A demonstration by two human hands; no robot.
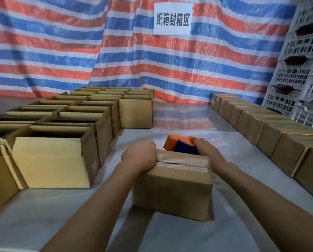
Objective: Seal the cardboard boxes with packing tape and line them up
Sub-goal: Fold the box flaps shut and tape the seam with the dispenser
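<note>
A striped tarp (42, 51) is spread from 10 to 2 o'clock. Open boxes (61, 113) are massed at 9 o'clock, the nearest cut off by the edge. A row of sealed boxes (272, 135) is seen at 3 o'clock, its near end cropped. The taped box (173, 190) is set at 6 o'clock on the table (188, 237). Its left end is gripped by the left hand (139, 155), fingertips hidden. The tape dispenser (181, 142), partly hidden behind it, is held by the right hand (208, 151).

Box (172, 193) sits on the table (170, 235) right in front of me. My left hand (139, 155) curls over its left edge, my right hand (209, 154) is at its far right corner. Tape dispenser (177, 143) is just behind it. Open boxes (61, 122) in rows on my left, a closed row (261, 124) along my right, crates (301, 73) behind those.
</note>
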